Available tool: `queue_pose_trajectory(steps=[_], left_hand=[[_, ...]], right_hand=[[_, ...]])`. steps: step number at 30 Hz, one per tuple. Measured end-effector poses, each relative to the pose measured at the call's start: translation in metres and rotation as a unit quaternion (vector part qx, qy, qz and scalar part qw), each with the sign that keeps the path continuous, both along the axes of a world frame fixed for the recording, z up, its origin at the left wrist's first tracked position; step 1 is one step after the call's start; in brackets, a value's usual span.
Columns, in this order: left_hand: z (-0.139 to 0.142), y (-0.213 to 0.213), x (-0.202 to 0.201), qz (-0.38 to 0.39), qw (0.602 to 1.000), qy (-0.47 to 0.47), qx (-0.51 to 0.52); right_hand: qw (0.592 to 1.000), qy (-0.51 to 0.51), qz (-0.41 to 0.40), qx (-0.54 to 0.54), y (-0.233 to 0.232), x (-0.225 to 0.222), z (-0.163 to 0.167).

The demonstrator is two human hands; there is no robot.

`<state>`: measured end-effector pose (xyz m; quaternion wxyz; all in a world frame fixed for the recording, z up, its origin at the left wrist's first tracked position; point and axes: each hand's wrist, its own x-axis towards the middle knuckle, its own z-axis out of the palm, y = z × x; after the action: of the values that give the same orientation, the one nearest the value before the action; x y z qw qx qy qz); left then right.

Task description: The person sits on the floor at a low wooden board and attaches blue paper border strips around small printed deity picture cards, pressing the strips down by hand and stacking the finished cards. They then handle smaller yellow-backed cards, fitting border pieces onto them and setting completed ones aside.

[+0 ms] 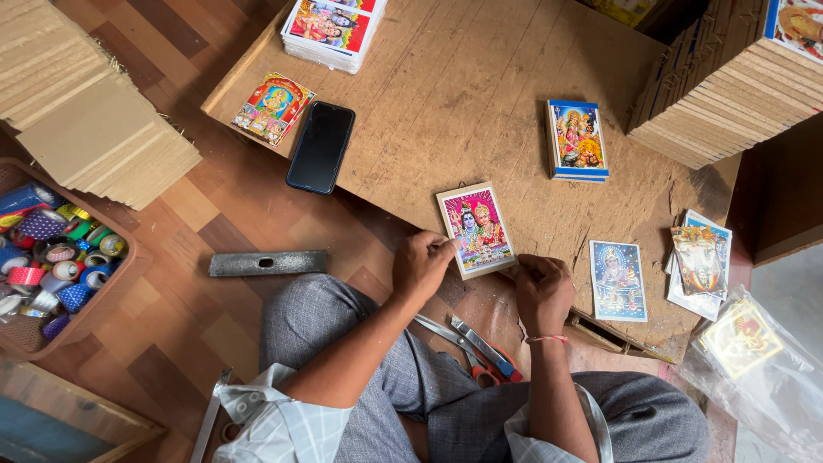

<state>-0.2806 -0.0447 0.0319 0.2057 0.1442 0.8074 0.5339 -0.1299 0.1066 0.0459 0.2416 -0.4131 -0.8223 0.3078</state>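
The left hand (420, 264) pinches the lower left edge of a small picture board (477, 230) lying flat near the front edge of the low wooden table (446, 94), its fingers curled tight on the rim. The right hand (542, 287) is closed at the board's lower right corner, fingertips pressed together as if pinching something thin there; what it grips is too small to tell. The colourful print already lies on the board, so the mounting seems to be done and the edge looks to be what is in hand. A good deal appears unfinished: loose prints lie to the right, one blue print (618, 279) just beside the right hand and a small pile of prints (700, 264) farther off, with more in a clear plastic bag (754, 360). A stack of mounted pictures (576, 140) sits mid-table, another stack (333, 30) at the far edge, and a single print (273, 107) beside a black phone (320, 147). Plain boards (729, 94) are piled at the top right. Scissors (480, 351) rest on the person's lap, a metal bar (267, 263) lies on the floor, and a basket of tape rolls (56, 257) stands at left.
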Motion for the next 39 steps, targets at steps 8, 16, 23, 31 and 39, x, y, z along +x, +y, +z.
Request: queue_pose_trajectory(steps=[8, 16, 23, 31, 39], left_hand=[[0.012, -0.001, 0.013, -0.011, 0.982, -0.112, 0.148], [0.043, -0.032, 0.046, -0.199, 0.957, -0.049, 0.205], [0.063, -0.037, 0.062, -0.230, 0.950, 0.037, 0.208], [0.055, -0.038, 0.065, -0.237, 0.945, 0.094, 0.204], [0.034, -0.034, 0.063, -0.196, 0.955, 0.092, 0.202]], right_hand=[[0.998, 0.044, -0.033, 0.015, 0.005, 0.002, 0.002], [0.878, 0.267, 0.007, -0.398, -0.027, 0.040, 0.014], [0.835, 0.240, 0.057, -0.492, -0.042, 0.046, 0.016], [0.831, 0.263, 0.094, -0.482, -0.045, 0.037, 0.010], [0.880, 0.255, 0.121, -0.381, -0.053, 0.030, -0.001]])
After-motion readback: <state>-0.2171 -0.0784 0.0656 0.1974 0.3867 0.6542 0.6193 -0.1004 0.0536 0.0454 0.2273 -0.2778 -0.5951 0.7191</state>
